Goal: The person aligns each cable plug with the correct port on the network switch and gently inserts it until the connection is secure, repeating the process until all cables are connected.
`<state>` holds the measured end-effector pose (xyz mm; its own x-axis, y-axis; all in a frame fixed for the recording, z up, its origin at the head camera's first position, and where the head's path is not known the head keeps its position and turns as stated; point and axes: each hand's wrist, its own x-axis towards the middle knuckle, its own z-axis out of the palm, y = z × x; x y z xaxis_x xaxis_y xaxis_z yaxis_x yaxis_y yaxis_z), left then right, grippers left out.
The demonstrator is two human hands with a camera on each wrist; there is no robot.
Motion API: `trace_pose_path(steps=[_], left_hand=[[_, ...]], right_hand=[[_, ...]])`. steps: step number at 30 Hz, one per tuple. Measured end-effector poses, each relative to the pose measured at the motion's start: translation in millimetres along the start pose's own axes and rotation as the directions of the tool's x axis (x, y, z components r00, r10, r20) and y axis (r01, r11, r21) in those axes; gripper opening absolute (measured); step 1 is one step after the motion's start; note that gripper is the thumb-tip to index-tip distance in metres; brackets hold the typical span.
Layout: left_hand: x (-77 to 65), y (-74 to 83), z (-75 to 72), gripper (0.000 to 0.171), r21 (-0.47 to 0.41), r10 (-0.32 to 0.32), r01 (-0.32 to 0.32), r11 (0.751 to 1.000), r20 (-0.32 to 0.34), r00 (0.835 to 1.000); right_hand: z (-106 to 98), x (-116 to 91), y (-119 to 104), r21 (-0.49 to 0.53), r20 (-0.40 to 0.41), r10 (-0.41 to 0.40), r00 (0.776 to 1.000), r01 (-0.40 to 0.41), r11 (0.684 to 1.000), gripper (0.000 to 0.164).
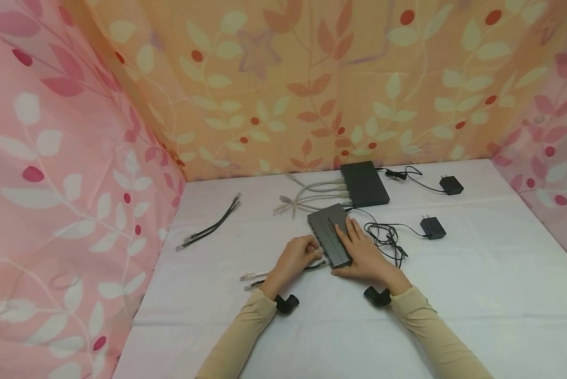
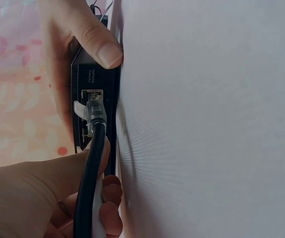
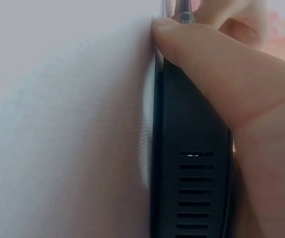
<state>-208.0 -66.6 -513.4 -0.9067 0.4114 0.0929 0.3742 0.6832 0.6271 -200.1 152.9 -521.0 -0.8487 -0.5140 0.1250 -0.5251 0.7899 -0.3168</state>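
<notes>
A dark grey network switch (image 1: 325, 227) lies at a slant in the middle of the table. My right hand (image 1: 365, 255) holds it, fingers spread over the top and thumb along the near end, beside the vents (image 3: 194, 191). On the left stands the port side, where a black network cable (image 2: 90, 173) has its clear plug (image 2: 96, 106) in the end port. Just past that plug, my left hand (image 1: 293, 259) pinches a white network cable (image 2: 98, 213) close to the ports; its plug is hidden by the fingers.
Behind sits a black box (image 1: 366, 184) with several grey cables (image 1: 312, 197) plugged in. Two power adapters (image 1: 451, 185) lie to the right, with a tangled black cord (image 1: 386, 236) near the switch. Black cables (image 1: 212, 227) lie at the left.
</notes>
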Motion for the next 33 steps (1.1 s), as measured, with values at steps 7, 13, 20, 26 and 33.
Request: trace_pose_path(steps=[7,13,20,26,33], left_hand=[[0.3,1.0,0.2,0.016,0.003,0.008,-0.008,1.0,0.003,1.0],[0.5,0.9,-0.3,0.016,0.002,0.017,-0.017,1.0,-0.001,1.0],[1.1,-1.9,1.2,0.015,-0.018,0.04,-0.04,0.999,-0.016,0.999],[1.2,-4.5,3.0,0.014,-0.037,0.078,-0.08,0.996,-0.046,0.996],[0.9,-6.0,4.2,0.014,-0.075,0.081,-0.085,0.994,-0.05,0.995]], right_hand=[[-0.1,-0.5,0.8,-0.004,0.007,0.003,1.0,-0.003,1.0,0.115],[-1.0,-0.1,0.1,0.011,0.011,0.0,1.0,0.0,1.0,0.115],[0.2,0.4,0.7,0.014,0.015,0.006,1.0,-0.006,1.0,0.116],[0.5,1.0,0.8,-0.006,0.017,0.004,1.0,-0.004,1.0,0.116],[-0.1,0.7,0.2,-0.013,0.025,0.013,1.0,-0.013,1.0,0.117]])
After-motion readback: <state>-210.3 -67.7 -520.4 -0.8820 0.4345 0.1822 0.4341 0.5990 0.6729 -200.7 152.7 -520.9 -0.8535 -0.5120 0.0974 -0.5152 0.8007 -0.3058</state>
